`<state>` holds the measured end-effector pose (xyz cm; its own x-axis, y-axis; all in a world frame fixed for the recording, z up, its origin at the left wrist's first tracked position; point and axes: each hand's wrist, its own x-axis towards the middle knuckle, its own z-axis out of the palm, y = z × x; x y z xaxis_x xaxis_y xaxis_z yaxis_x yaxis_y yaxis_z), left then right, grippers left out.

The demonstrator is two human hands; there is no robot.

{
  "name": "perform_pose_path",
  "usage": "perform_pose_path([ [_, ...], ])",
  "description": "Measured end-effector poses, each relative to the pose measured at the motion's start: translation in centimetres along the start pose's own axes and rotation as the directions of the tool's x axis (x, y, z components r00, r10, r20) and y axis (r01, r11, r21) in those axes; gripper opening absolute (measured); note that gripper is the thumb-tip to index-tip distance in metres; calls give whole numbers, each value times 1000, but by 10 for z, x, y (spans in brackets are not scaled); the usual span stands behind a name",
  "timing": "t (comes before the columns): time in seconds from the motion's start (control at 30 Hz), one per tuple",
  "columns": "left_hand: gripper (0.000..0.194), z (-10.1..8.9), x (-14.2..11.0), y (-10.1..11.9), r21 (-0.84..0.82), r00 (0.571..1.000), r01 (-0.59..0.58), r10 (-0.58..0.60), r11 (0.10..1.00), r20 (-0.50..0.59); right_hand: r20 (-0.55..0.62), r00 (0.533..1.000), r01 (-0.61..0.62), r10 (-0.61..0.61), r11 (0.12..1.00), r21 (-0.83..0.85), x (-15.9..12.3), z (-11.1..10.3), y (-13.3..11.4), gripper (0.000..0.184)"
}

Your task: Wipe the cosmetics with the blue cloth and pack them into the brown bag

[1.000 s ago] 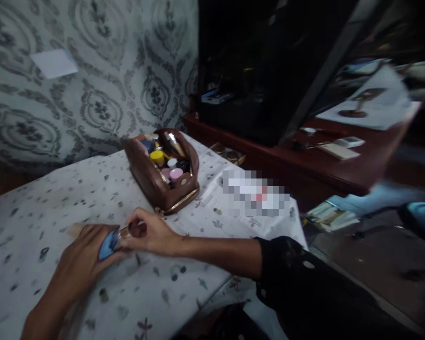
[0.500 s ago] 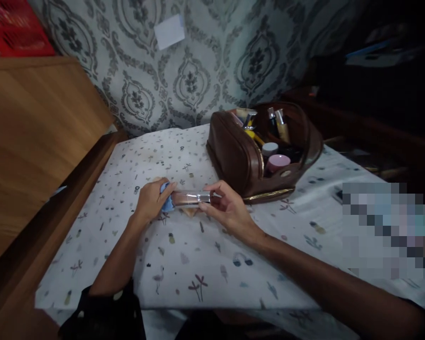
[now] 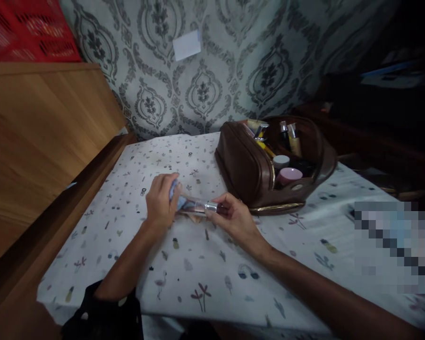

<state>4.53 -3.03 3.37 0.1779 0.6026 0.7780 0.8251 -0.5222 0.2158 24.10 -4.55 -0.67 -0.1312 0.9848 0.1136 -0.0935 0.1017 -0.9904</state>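
Note:
My left hand (image 3: 160,200) is closed on a crumpled light blue cloth (image 3: 180,202), which is pressed against the left end of a slim clear cosmetic bottle (image 3: 201,206). The bottle has a silver band and lies about level, just above the table. My right hand (image 3: 238,221) pinches its right end between thumb and fingers. Under the bottle, a small tan piece (image 3: 195,218) shows, too hidden to name. Behind my right hand stands an open brown makeup bag (image 3: 239,158) with a pink-lidded jar (image 3: 290,175), a white-lidded jar (image 3: 281,161) and small bottles inside.
A white patterned cloth covers the table (image 3: 127,264). On the left stands a wooden cabinet (image 3: 46,118) with a red plastic crate (image 3: 31,33) on top. The papered wall (image 3: 203,89) closes off the back. A blurred-out patch (image 3: 393,241) lies at right.
My view has swung left, bringing the cabinet and crate in. The cloth in my left hand has moved along the bottle, while my right hand keeps hold of its other end.

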Motion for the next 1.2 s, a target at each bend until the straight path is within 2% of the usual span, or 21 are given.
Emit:
perform_pose_path([
  [0.07, 37, 5, -5, 17, -18, 978, -211, 211, 977, 9, -23, 1000, -6, 6, 1000, 14, 1, -1, 0, 40],
  [0.13, 42, 12, -10, 30, -14, 913, -400, 399, 917, 84, -37, 999, 0, 1, 1000, 28, 1, -2, -2, 39],
  [0.17, 44, 16, -11, 33, 2, 882, -456, 452, 890, 132, -41, 999, -7, 8, 999, 40, 1, -3, -3, 39],
  [0.23, 47, 21, -12, 31, 50, 850, -508, 491, 860, 190, -39, 998, -54, 57, 995, 80, 1, -3, -6, 43],
  [0.3, 48, 22, -10, 20, 106, 858, -501, 476, 859, 194, -17, 992, -121, 124, 984, 129, 0, -3, -8, 47],
  [0.47, 40, 11, -3, -13, 209, 917, -390, 357, 897, 180, 48, 980, -197, 191, 948, 251, -3, 1, -12, 54],
  [0.57, 38, 6, -2, -20, 189, 974, -212, 190, 959, 125, 144, 964, -260, 225, 912, 317, -5, 2, -14, 53],
  [0.63, 39, 6, -2, -22, 106, 997, -42, 34, 994, 71, 245, 938, -322, 246, 881, 347, -7, 2, -14, 51],
  [0.73, 42, 8, -1, -22, -151, 978, 210, -208, 966, 27, 376, 895, -382, 240, 847, 369, -8, 3, -11, 50],
  [0.8, 45, 11, -1, -21, -358, 918, 381, -395, 852, 34, 435, 873, -408, 223, 822, 398, -8, 3, -7, 50],
  [0.83, 46, 12, 0, -19, -458, 868, 462, -494, 760, 56, 460, 862, -423, 214, 803, 419, -8, 4, -5, 52],
  [0.9, 54, 14, 1, -14, -632, 743, 579, -653, 516, 148, 507, 840, -455, 195, 763, 460, -8, 4, -2, 56],
  [0.93, 58, 14, 1, -9, -704, 692, 598, -689, 383, 214, 525, 831, -465, 184, 747, 476, -8, 5, -1, 58],
  [1.0, 66, 14, 1, 1, -783, 627, 609, -682, 128, 376, 539, 829, -463, 153, 728, 506, -7, 6, 1, 61],
  [1.07, 71, 14, -1, 14, -777, 590, 627, -614, -61, 524, 515, 849, -435, 119, 710, 553, -6, 7, 2, 62],
  [1.1, 72, 14, -3, 21, -761, 582, 638, -576, -114, 574, 497, 862, -419, 104, 699, 579, -5, 7, 3, 63],
  [1.13, 72, 14, -5, 27, -746, 580, 652, -546, -133, 604, 479, 873, -404, 92, 688, 603, -5, 7, 3, 64],
  [1.2, 72, 14, -9, 36, -727, 596, 680, -502, -99, 626, 450, 890, -379, 76, 671, 637, -3, 7, 6, 66],
])
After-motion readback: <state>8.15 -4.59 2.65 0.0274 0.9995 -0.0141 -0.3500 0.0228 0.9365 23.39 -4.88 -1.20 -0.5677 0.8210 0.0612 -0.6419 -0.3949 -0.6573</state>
